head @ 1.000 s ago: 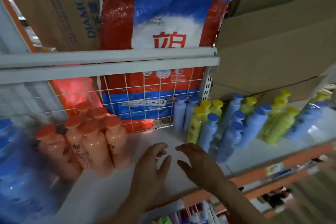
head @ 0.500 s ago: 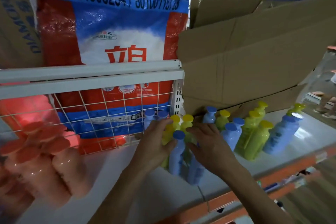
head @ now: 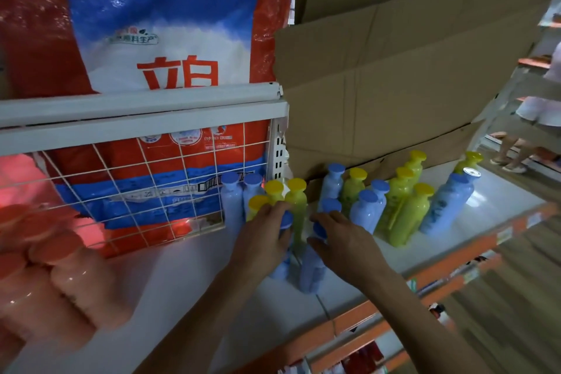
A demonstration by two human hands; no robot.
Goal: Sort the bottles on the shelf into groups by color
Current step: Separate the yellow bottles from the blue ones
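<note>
Bright light shines white on the shelf [head: 498,191] at far right. The pink bottles [head: 60,276] near left look blurry; edges bend.

blue bottles [head: 367,212]: pale blue bodies, deeper blue caps, mixed right in among the greens
green bottles [head: 408,218]: lime green bodies, bright yellow caps
pink bottles [head: 76,285]: peachy pink, orange-red caps, blurred at the left edge
shelf [head: 188,282]: plain white top, orange strip along the front edge
bag [head: 158,39]: blue and red with a white cloudy middle, big red characters, dark digits across the top
grid [head: 145,188]: white wire squares, the bag's red and blue bands showing through
cardboard [head: 394,76]: plain brown, creased
blue bottle at far right [head: 449,206]: pale blue with a darker blue print on its side
</note>
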